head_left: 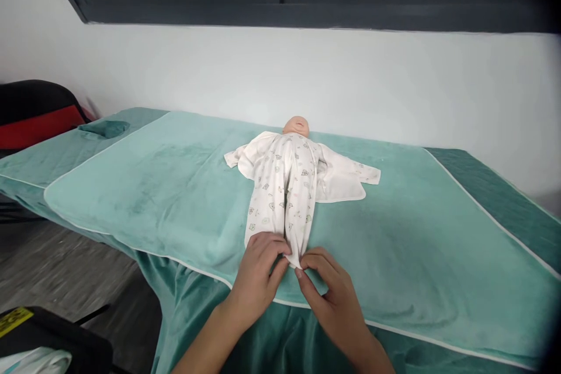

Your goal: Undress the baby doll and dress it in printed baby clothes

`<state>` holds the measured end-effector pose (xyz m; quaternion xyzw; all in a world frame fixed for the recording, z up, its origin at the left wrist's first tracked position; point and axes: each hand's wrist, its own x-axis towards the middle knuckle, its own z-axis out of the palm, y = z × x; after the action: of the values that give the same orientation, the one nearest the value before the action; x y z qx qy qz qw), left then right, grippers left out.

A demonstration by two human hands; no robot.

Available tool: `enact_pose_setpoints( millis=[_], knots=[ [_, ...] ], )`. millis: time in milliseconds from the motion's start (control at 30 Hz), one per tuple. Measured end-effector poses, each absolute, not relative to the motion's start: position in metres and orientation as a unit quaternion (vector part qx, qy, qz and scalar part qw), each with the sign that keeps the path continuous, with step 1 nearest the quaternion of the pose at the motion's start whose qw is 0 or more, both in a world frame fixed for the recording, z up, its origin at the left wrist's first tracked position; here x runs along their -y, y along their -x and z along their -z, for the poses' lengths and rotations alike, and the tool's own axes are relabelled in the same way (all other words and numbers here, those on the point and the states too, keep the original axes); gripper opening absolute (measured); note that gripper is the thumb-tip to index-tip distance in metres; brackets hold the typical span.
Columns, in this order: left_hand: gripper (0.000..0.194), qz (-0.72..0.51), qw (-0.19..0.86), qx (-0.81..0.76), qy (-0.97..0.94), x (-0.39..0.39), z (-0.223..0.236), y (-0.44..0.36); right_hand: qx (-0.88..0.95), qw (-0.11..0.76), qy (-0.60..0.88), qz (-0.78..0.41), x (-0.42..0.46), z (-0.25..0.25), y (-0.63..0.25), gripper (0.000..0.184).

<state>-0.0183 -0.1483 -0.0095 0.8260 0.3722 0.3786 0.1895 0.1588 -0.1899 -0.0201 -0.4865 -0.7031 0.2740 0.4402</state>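
A baby doll (pixel 297 125) lies on its back with its head toward the wall. White printed baby pants (pixel 270 190) are laid over its body, both legs stretched toward me. Beneath them an open white baby shirt (pixel 340 184) spreads out to both sides, its sleeves extended. My left hand (pixel 263 263) is closed at the lower end of the pants, thumb and fingers pinching the cuff of the right-hand leg from its left side. At that cuff's other edge, my right hand (pixel 331 289) pinches the fabric between thumb and index finger.
A green plush cover (pixel 166 181) drapes the bed, its front edge hanging down. Behind it rise a white wall (pixel 184 70) and a dark window frame (pixel 280 11). A black and red chair (pixel 39 117) stands at left, with a black object (pixel 65 333) at lower left.
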Motion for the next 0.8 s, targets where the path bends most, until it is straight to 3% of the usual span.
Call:
enact_pose_setpoints(
  millis=[200, 367, 633, 800],
  knots=[
    [0.019, -0.406, 0.210, -0.355, -0.815, 0.160, 0.010, 0.025, 0.723, 0.405, 0.486, -0.276, 0.190, 0.031, -0.170, 0.010],
    [0.009, -0.477, 0.270, -0.413, -0.727, 0.139, 0.008, 0.036, 0.753, 0.380, 0.457, -0.282, 0.168, 0.010, -0.192, 0.018],
    [0.036, -0.480, 0.255, -0.458, -0.703, 0.009, -0.027, 0.025, 0.692, 0.498, 0.494, -0.169, 0.016, -0.044, -0.194, 0.022],
    [0.035, -0.418, 0.251, -0.482, -0.728, -0.098, -0.043, -0.002, 0.656, 0.505, 0.530, -0.184, -0.093, -0.037, -0.189, 0.034]
  ],
)
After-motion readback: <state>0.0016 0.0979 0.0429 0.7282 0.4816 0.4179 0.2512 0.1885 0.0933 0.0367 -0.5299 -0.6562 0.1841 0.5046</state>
